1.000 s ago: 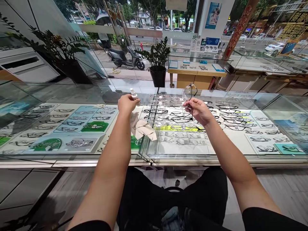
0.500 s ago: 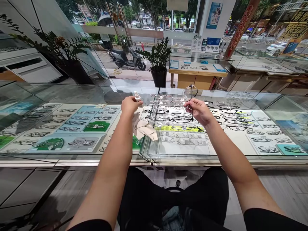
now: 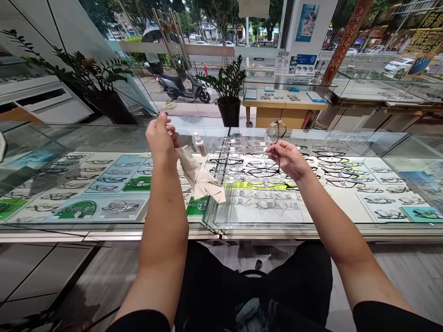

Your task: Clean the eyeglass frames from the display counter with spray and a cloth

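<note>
On the glass counter (image 3: 117, 225), the white-capped bottle (image 3: 200, 145) stands upright on its own, neither hand on it; using it as the reference. Right of the bottle and well apart from it, the right hand (image 3: 290, 159) has the eyeglasses (image 3: 278, 133) in a light pinch, thumb and fingertips closed on the frame, lens side raised, a dark temple hanging below the fingers. Left of the bottle, the left hand (image 3: 161, 138) is raised with fingers curled most of the way in; looks like the lower fingers have the top end of the cloth (image 3: 200, 180) (exact pinch is hidden, so that's my read). Cloth slopes down from there and spreads out on the near side of the bottle, toward the person. Status: bottle parked, eyeglasses up in hand, cloth only partly lifted. Open: cloth and eyeglasses are well apart on opposite sides of the bottle, so no wiping contact at this point, and the eyeglasses aren't set down. Can't tell if the lenses are wet, smudged or clean, too small to read. Rows of display frames (image 3: 226, 161) begin just right of the bottle; potted plant (image 3: 228, 113) is beyond it, past the counter. I'd call it midway, judging from layout only.
</note>
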`<state>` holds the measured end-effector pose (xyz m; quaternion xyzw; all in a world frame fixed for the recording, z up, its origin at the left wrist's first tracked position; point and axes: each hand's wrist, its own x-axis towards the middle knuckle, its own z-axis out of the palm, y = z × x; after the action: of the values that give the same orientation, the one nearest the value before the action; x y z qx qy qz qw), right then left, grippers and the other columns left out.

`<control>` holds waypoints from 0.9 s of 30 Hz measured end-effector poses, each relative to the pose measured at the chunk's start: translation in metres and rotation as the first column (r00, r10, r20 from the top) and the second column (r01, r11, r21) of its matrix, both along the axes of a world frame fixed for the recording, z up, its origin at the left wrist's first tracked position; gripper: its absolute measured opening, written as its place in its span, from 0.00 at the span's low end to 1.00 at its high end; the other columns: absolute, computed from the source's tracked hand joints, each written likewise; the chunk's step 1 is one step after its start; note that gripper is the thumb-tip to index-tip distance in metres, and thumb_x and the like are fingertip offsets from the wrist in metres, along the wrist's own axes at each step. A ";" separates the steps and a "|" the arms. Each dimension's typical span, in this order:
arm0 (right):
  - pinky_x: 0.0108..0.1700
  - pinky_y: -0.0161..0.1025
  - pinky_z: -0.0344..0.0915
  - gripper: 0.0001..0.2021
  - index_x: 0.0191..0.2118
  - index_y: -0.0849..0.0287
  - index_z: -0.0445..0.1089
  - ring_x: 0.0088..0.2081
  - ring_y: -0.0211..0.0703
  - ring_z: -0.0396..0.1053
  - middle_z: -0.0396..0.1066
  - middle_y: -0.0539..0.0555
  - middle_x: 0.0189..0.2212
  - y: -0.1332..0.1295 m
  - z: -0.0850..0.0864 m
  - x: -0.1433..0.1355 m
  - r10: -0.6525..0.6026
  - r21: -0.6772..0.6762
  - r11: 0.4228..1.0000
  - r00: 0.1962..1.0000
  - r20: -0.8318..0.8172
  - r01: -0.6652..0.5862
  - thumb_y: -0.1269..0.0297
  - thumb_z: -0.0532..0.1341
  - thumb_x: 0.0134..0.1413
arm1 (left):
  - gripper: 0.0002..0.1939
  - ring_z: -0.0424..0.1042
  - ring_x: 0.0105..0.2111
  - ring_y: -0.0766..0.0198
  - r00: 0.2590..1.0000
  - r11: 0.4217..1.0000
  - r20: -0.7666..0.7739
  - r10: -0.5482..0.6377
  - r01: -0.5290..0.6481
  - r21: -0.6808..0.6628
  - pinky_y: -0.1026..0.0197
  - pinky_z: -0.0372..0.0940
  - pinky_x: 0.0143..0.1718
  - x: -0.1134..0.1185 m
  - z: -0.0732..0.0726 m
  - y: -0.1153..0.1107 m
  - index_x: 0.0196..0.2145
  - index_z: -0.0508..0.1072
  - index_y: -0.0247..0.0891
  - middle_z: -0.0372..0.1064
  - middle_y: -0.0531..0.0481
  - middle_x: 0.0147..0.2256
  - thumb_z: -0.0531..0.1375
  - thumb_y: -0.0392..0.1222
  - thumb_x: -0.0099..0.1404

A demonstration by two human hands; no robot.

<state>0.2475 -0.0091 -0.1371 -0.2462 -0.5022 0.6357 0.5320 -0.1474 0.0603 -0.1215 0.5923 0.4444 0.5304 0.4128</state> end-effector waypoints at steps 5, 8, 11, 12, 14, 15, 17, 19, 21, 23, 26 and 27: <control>0.60 0.42 0.73 0.15 0.33 0.55 0.79 0.43 0.40 0.78 0.81 0.50 0.36 -0.008 0.002 -0.004 0.096 0.002 0.995 0.993 -0.066 -0.096 0.52 0.80 0.49 | 0.22 0.56 0.24 0.65 0.714 0.989 0.691 -0.114 0.145 0.013 0.60 0.45 0.22 0.083 0.050 -0.063 0.38 0.71 0.43 0.63 0.50 0.28 0.54 0.64 0.75; 0.66 0.50 0.69 0.16 0.32 0.54 0.78 0.48 0.46 0.79 0.81 0.50 0.34 -0.018 0.005 -0.008 0.182 0.043 0.983 0.980 -0.073 -0.180 0.50 0.80 0.49 | 0.19 0.65 0.28 0.62 0.588 0.966 0.789 -0.178 0.258 0.025 0.61 0.56 0.23 0.129 0.058 -0.092 0.39 0.73 0.42 0.67 0.46 0.32 0.59 0.61 0.72; 0.63 0.50 0.71 0.15 0.32 0.54 0.80 0.49 0.49 0.80 0.80 0.52 0.31 -0.028 0.007 -0.015 0.288 0.106 0.953 0.957 -0.039 -0.283 0.51 0.79 0.50 | 0.17 0.68 0.30 0.62 0.522 0.924 0.822 -0.226 0.382 0.011 0.62 0.63 0.27 0.153 0.050 -0.099 0.42 0.74 0.39 0.67 0.46 0.35 0.58 0.56 0.72; 0.60 0.49 0.72 0.14 0.32 0.55 0.80 0.48 0.50 0.81 0.80 0.52 0.31 -0.030 0.008 -0.017 0.328 0.121 0.939 0.944 -0.025 -0.323 0.51 0.79 0.51 | 0.15 0.68 0.30 0.63 0.507 0.912 0.829 -0.238 0.411 0.010 0.62 0.64 0.28 0.156 0.046 -0.098 0.43 0.74 0.38 0.67 0.46 0.35 0.58 0.53 0.71; 0.54 0.47 0.74 0.13 0.33 0.56 0.81 0.46 0.50 0.81 0.81 0.54 0.31 -0.033 0.007 -0.021 0.395 0.132 0.911 0.919 0.001 -0.391 0.53 0.78 0.52 | 0.13 0.68 0.31 0.63 0.492 0.902 0.836 -0.245 0.432 0.009 0.62 0.65 0.30 0.161 0.039 -0.094 0.44 0.74 0.37 0.66 0.46 0.35 0.60 0.49 0.69; 0.53 0.47 0.75 0.13 0.33 0.57 0.81 0.46 0.50 0.81 0.81 0.54 0.32 -0.033 0.007 -0.024 0.414 0.125 0.902 0.910 0.012 -0.412 0.53 0.78 0.52 | 0.12 0.69 0.31 0.63 0.495 0.903 0.835 -0.238 0.430 0.002 0.62 0.65 0.30 0.162 0.036 -0.092 0.44 0.74 0.37 0.67 0.46 0.35 0.61 0.47 0.67; 0.53 0.47 0.74 0.14 0.33 0.58 0.80 0.45 0.49 0.81 0.82 0.56 0.33 -0.034 0.005 -0.027 0.429 0.100 0.897 0.903 0.029 -0.430 0.53 0.78 0.52 | 0.13 0.70 0.32 0.62 0.516 0.906 0.830 -0.213 0.421 -0.030 0.61 0.66 0.32 0.165 0.031 -0.090 0.44 0.74 0.38 0.69 0.46 0.36 0.64 0.45 0.64; 0.54 0.46 0.73 0.15 0.32 0.58 0.80 0.45 0.48 0.80 0.81 0.56 0.33 -0.033 0.004 -0.029 0.428 0.081 0.900 0.903 0.032 -0.429 0.52 0.79 0.51 | 0.15 0.73 0.33 0.61 0.548 0.906 0.817 -0.180 0.415 -0.079 0.60 0.68 0.36 0.167 0.027 -0.088 0.45 0.74 0.37 0.71 0.45 0.37 0.65 0.44 0.61; 0.54 0.45 0.72 0.15 0.32 0.58 0.81 0.44 0.47 0.79 0.81 0.55 0.32 -0.032 0.004 -0.027 0.409 0.088 0.909 0.912 0.004 -0.408 0.52 0.78 0.52 | 0.20 0.76 0.37 0.58 0.588 0.887 0.790 -0.175 0.443 -0.133 0.58 0.71 0.41 0.168 0.022 -0.086 0.49 0.74 0.36 0.75 0.43 0.40 0.66 0.44 0.60; 0.54 0.44 0.71 0.13 0.33 0.56 0.82 0.43 0.46 0.78 0.79 0.53 0.30 -0.031 0.005 -0.022 0.356 0.109 0.931 0.933 -0.051 -0.349 0.52 0.78 0.52 | 0.27 0.78 0.41 0.54 0.641 0.824 0.727 -0.245 0.533 -0.192 0.55 0.72 0.43 0.167 0.017 -0.082 0.53 0.73 0.36 0.77 0.42 0.41 0.69 0.47 0.58; 0.52 0.44 0.71 0.13 0.30 0.53 0.79 0.41 0.47 0.76 0.75 0.51 0.27 -0.028 0.010 -0.010 0.241 0.157 0.963 0.960 -0.143 -0.218 0.52 0.78 0.51 | 0.34 0.79 0.40 0.54 0.706 0.672 0.548 -0.449 0.670 -0.314 0.54 0.71 0.43 0.160 0.009 -0.075 0.56 0.71 0.37 0.79 0.43 0.41 0.73 0.54 0.58; 0.51 0.44 0.71 0.14 0.28 0.52 0.77 0.40 0.47 0.75 0.74 0.51 0.26 -0.027 0.012 -0.006 0.208 0.178 0.968 0.963 -0.172 -0.177 0.51 0.78 0.49 | 0.33 0.79 0.40 0.55 0.717 0.632 0.471 -0.513 0.688 -0.358 0.55 0.70 0.44 0.156 0.006 -0.072 0.56 0.71 0.38 0.80 0.43 0.41 0.74 0.55 0.59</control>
<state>0.2413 -0.0364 -0.1251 -0.0906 -0.5208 0.6624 0.5308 0.0091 -0.0120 -0.1153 0.4797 0.2666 0.3117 0.7757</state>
